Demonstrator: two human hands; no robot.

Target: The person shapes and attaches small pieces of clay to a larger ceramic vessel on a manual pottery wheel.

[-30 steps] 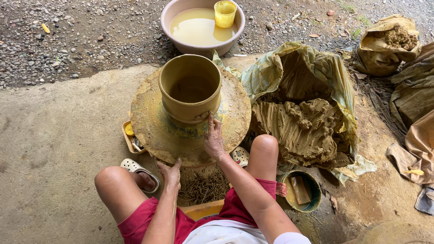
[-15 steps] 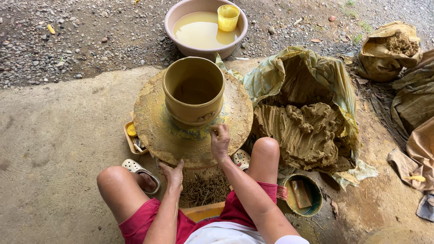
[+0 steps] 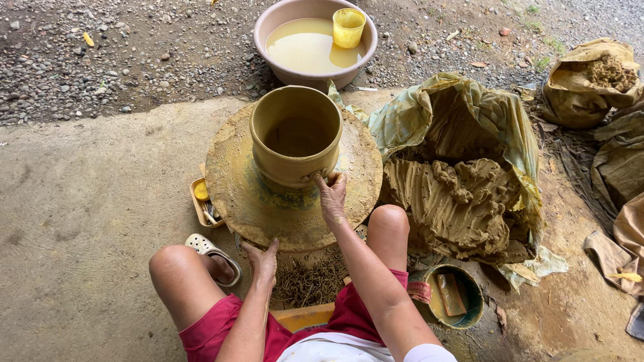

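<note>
Pot first: we've got a tall clay cylinder standing straight up in the middle of the round wheel, mouth open to the sky, so its long axis runs vertical and we're looking right down into it. Walls look even, no lean that we can spot.

Our right hand is on the near side of it, down low, fingers held together and curled with the tips pressed against the base of the wall where it meets the wheel. So the pot sits just beyond and above that hand, touching the fingertips. Our left hand is well short of the pot, at the near rim of the wheel, fingers slightly spread and resting on the edge, holding nothing.

Round about: a pink basin of murky water sits past the wheel with a yellow cup standing in it. To the right a big lump of clay lies on an open plastic sheet. A small tray of tools is tucked at the wheel's left edge, and a little green bucket stands by our right knee. Sandal on the left foot, gravel beyond the concrete.
</note>
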